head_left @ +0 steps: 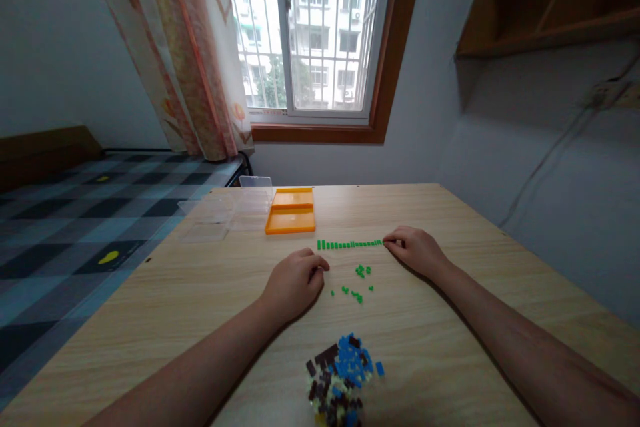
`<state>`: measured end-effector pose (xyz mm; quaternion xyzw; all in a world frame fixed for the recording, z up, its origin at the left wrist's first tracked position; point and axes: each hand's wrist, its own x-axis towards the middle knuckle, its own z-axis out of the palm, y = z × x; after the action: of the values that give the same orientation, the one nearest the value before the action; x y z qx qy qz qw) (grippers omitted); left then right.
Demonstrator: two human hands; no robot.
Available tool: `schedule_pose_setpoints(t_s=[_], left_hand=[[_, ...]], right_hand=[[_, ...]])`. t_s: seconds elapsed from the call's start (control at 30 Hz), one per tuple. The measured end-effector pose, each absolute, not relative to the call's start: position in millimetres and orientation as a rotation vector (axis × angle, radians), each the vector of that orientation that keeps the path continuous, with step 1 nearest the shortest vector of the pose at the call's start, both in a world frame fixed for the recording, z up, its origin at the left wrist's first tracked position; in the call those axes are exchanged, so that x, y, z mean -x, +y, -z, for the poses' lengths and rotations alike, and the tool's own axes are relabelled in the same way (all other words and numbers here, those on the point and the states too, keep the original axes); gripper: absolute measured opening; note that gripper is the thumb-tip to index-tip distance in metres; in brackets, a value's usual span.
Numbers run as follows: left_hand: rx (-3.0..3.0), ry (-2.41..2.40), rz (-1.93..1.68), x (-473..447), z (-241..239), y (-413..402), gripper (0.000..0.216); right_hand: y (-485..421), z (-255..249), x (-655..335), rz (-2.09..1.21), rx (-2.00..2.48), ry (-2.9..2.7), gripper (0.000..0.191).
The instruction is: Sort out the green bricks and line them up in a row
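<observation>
A row of small green blocks (350, 244) lies in a line on the wooden table (200, 293). My right hand (416, 250) rests at the row's right end, fingers pinched together against the last block. My left hand (294, 282) lies on the table just below the row's left end, fingers curled closed; nothing shows in them. Several loose green blocks (357, 283) are scattered between my hands. A pile of blue, brown and pale blocks (339, 380) sits near the table's front edge.
An orange tray (291, 211) and clear plastic lids or trays (225, 212) lie at the table's far left. A bed with a checked cover (75, 227) stands left of the table. A window, a curtain and a wall shelf are behind.
</observation>
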<state>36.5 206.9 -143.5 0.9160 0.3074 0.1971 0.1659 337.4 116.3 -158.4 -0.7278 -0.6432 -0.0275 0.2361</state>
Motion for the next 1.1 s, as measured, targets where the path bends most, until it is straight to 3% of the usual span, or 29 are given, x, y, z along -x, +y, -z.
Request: schedule_pose_setpoints(t_s=[1.1], left_hand=[[-2.600,0.866,-0.552,-35.3,141.8,205.2,0.024]], right_hand=[[117.7,163.7,-343.1,-0.007,1.944,-1.695,0.019]])
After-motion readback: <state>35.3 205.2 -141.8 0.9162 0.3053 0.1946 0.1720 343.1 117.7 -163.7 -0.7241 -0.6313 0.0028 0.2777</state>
